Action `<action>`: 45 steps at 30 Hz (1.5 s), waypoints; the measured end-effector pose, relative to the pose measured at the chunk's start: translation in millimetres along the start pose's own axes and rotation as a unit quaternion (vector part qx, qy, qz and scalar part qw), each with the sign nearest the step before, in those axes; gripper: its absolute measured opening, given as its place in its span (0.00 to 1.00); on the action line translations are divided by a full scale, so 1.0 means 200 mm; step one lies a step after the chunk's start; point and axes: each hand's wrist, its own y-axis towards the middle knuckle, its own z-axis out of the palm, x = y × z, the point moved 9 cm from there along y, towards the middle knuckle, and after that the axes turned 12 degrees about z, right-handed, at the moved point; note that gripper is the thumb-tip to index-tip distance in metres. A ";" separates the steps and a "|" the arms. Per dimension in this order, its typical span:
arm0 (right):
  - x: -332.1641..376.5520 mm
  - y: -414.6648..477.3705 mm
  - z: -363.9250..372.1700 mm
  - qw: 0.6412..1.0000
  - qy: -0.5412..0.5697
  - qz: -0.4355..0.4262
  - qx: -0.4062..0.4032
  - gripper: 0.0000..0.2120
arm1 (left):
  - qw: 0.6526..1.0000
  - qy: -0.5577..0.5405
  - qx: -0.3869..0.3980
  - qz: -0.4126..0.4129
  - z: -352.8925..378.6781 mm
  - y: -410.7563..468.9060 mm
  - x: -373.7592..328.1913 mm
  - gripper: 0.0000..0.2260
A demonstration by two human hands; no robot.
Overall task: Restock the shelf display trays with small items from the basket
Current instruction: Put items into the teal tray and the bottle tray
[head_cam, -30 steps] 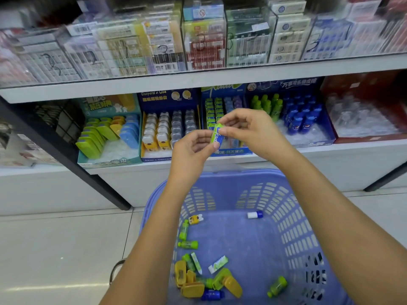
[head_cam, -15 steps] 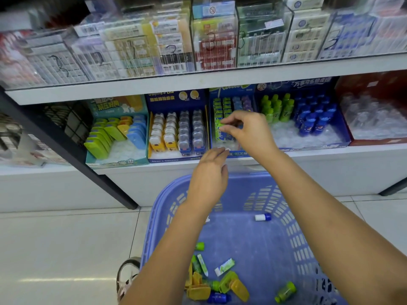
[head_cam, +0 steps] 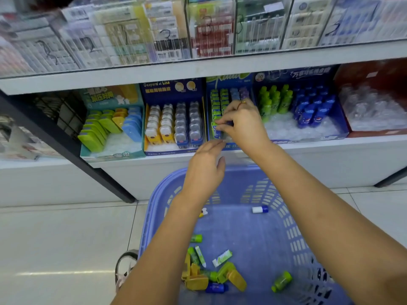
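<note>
My right hand (head_cam: 242,123) pinches a small green gum pack (head_cam: 216,129) at the front of the green column in the blue gum display tray (head_cam: 209,100) on the lower shelf. My left hand (head_cam: 206,166) hovers just below it over the shelf edge, fingers loosely apart and holding nothing. Below stands the blue plastic basket (head_cam: 293,236). Loose small items lie in it: a green-and-white gum pack (head_cam: 222,258), a white-and-blue tube (head_cam: 259,209), a green mini bottle (head_cam: 282,281), yellow and green cases (head_cam: 231,276).
Other trays line the lower shelf: green, yellow and blue cases (head_cam: 110,126), bear-shaped boxes (head_cam: 174,126), green and blue mini bottles (head_cam: 297,106), and a red tray of clear items (head_cam: 372,111). Clear boxes fill the upper shelf (head_cam: 198,69). A black post (head_cam: 66,148) slants at left.
My right hand has carried the green gum pack from above the basket into the gum tray. My left hand let go of the pack and dropped slightly toward the basket.
</note>
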 end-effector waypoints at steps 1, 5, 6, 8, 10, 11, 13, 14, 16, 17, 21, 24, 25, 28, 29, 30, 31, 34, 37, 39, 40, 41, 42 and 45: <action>0.01 0.01 0.00 0.999 -0.038 -0.002 0.012 0.08 | 1.000 -0.015 -0.009 0.001 -0.01 -0.01 -0.01 0.17; 0.03 -0.05 -0.02 0.997 -0.069 0.001 0.027 0.14 | 0.995 -0.081 -0.054 -0.024 -0.06 -0.07 0.01 0.08; 0.02 -0.09 -0.02 0.998 -0.042 0.011 0.037 0.13 | 0.996 -0.077 -0.021 -0.044 -0.03 -0.09 0.04 0.07; -0.02 -0.20 0.07 0.993 -0.019 0.029 0.114 0.08 | 0.987 -0.036 0.121 -0.095 0.14 -0.16 0.13 0.07; -0.10 -0.36 0.28 0.965 -0.081 0.039 0.245 0.07 | 0.948 0.013 0.293 -0.123 0.34 -0.31 0.22 0.09; -0.16 -0.46 0.40 0.942 -0.118 0.044 0.311 0.08 | 0.925 0.027 0.357 -0.126 0.44 -0.40 0.25 0.10; -0.31 -0.69 0.62 0.887 -0.162 0.071 0.426 0.12 | 0.875 0.026 0.468 -0.122 0.63 -0.60 0.27 0.12; -0.39 -0.82 0.73 0.863 -0.169 0.082 0.469 0.15 | 0.845 0.021 0.522 -0.115 0.73 -0.71 0.26 0.12; -0.51 -1.01 0.90 0.833 -0.170 0.083 0.521 0.20 | 0.784 0.013 0.611 -0.112 0.89 -0.93 0.26 0.13; -0.55 -1.08 0.97 0.827 -0.165 0.080 0.532 0.21 | 0.762 0.012 0.638 -0.111 0.94 -1.01 0.25 0.14; -0.60 -1.23 1.18 0.831 -0.139 0.061 0.536 0.18 | 0.740 0.037 0.658 -0.133 1.01 -1.18 0.30 0.14; -0.61 -1.32 1.28 0.822 -0.155 -0.006 0.547 0.17 | 0.748 0.025 0.651 -0.128 1.06 -1.21 0.32 0.13; -0.61 -1.34 1.30 0.820 -0.165 -0.032 0.547 0.16 | 0.748 0.032 0.648 -0.137 1.06 -1.23 0.34 0.14; -0.63 -1.37 1.31 0.817 -0.194 -0.076 0.538 0.12 | 0.764 0.049 0.635 -0.105 1.11 -1.24 0.36 0.20; -0.64 -1.37 1.30 0.815 -0.210 -0.093 0.532 0.11 | 0.769 0.053 0.629 -0.098 1.12 -1.24 0.37 0.22; -0.65 -1.37 1.29 0.812 -0.231 -0.107 0.525 0.11 | 0.772 0.062 0.626 -0.087 1.13 -1.24 0.37 0.22; -0.68 -1.37 1.28 0.811 -0.249 -0.106 0.519 0.11 | 0.774 0.069 0.624 -0.082 1.14 -1.24 0.37 0.22; -0.77 -1.34 1.24 0.788 -0.298 -0.059 0.536 0.13 | 0.788 0.068 0.605 -0.089 1.13 -1.22 0.39 0.18; -0.83 -1.26 1.17 0.766 -0.288 0.010 0.575 0.16 | 0.817 0.004 0.555 -0.158 1.09 -1.14 0.40 0.10; -0.85 -1.19 1.11 0.745 -0.284 0.045 0.602 0.10 | 0.836 -0.081 0.486 -0.243 1.04 -1.07 0.45 0.13; -0.86 -1.14 1.07 0.741 -0.275 0.062 0.609 0.06 | 0.841 -0.126 0.443 -0.283 1.02 -1.03 0.47 0.17; -0.86 -1.09 1.02 0.747 -0.253 0.094 0.608 0.06 | 0.837 -0.173 0.405 -0.325 0.98 -1.00 0.47 0.18; -0.86 -1.03 0.97 0.758 -0.213 0.130 0.603 0.05 | 0.825 -0.222 0.374 -0.361 0.96 -0.96 0.47 0.16; -0.79 -0.83 0.80 0.802 -0.078 0.200 0.557 0.09 | 0.719 -0.431 0.254 -0.483 0.90 -0.86 0.39 0.10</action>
